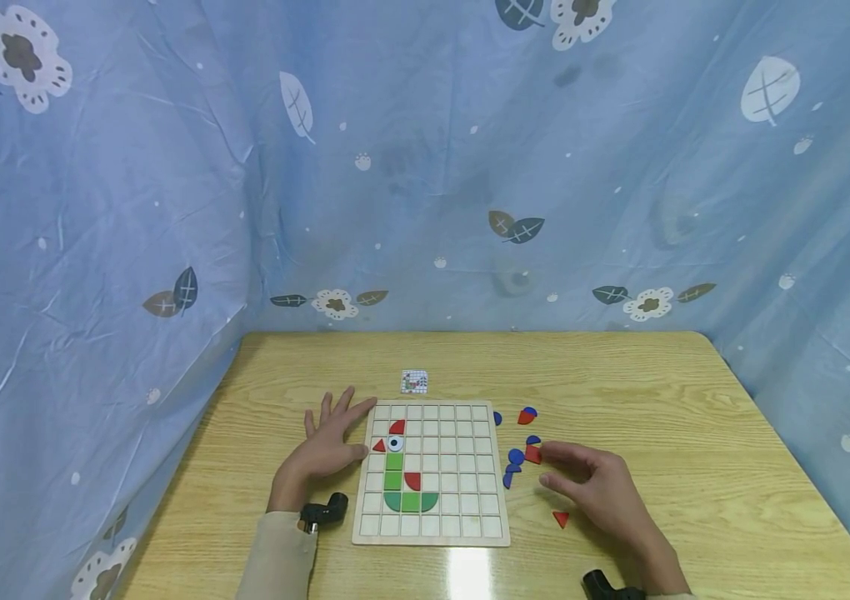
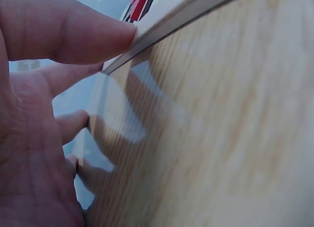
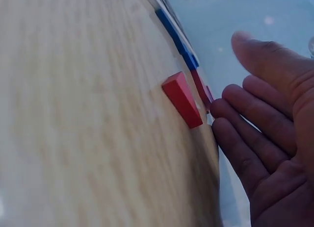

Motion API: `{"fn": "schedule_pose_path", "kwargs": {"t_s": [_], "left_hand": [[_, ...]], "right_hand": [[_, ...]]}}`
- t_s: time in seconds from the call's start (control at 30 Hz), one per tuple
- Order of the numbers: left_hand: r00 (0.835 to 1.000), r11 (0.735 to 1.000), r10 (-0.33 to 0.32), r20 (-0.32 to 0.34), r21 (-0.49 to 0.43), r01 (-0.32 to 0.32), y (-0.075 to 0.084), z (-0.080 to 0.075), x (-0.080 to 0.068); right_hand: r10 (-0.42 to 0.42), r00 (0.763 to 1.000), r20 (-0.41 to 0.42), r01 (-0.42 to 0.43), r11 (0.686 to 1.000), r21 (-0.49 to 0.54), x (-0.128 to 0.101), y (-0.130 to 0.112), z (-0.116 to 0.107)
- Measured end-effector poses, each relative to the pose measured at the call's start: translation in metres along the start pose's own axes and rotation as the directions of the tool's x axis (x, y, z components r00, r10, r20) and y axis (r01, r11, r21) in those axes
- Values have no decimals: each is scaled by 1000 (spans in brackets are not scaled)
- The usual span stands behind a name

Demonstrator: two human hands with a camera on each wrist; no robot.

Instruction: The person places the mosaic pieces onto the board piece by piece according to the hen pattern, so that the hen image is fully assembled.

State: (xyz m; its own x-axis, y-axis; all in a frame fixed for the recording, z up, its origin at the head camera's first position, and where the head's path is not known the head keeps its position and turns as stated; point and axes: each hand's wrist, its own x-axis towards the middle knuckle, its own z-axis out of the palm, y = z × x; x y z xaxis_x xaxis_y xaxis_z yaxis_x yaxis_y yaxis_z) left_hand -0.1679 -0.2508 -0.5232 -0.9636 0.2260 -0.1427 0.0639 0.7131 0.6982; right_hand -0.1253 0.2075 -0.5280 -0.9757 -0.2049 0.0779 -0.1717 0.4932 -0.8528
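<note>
My left hand (image 1: 327, 447) lies at the left edge of a wooden grid board (image 1: 464, 485), fingers spread, thumb and index fingertips at its rim. On the board, flat pieces form a bird-like figure: a round eye piece (image 1: 395, 443), a red triangle beak (image 1: 379, 446), a green square (image 1: 393, 462) among several green pieces, and red quarter-circles. Right of the board, my right hand (image 1: 605, 492) hovers with thumb and fingers apart, holding nothing. Its fingertips are right at a red square piece (image 1: 533, 454). A loose red triangle (image 3: 182, 100) lies on the table near that hand.
A blue circle (image 1: 517, 457) and several blue half-round pieces lie between board and right hand. Farther back sits a red piece (image 1: 526, 417) overlapped by a blue one. A small picture card (image 1: 414, 382) lies behind the board. A blue curtain (image 1: 440, 167) surrounds the wooden table (image 1: 665, 392).
</note>
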Motion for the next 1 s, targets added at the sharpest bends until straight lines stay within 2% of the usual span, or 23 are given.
{"fn": "schedule_pose_path", "kwargs": {"t_s": [0.4,0.57,0.83,1.0], "left_hand": [[1000,1000,-1,11,11,1,-4,0,2],[1000,1000,-9,11,14,9,-3,1,1],[1000,1000,-18,0,16,18,-2,1,1],[1000,1000,-8,11,6,8,-3,1,1]], "right_hand": [[-29,999,-39,27,998,-65,14,1,7],[-22,999,-25,21,999,-47,20,0,9],[-63,998,1,63,987,-151,25,-1,11],[-56,998,-4,54,987,-151,26,-2,11]]}}
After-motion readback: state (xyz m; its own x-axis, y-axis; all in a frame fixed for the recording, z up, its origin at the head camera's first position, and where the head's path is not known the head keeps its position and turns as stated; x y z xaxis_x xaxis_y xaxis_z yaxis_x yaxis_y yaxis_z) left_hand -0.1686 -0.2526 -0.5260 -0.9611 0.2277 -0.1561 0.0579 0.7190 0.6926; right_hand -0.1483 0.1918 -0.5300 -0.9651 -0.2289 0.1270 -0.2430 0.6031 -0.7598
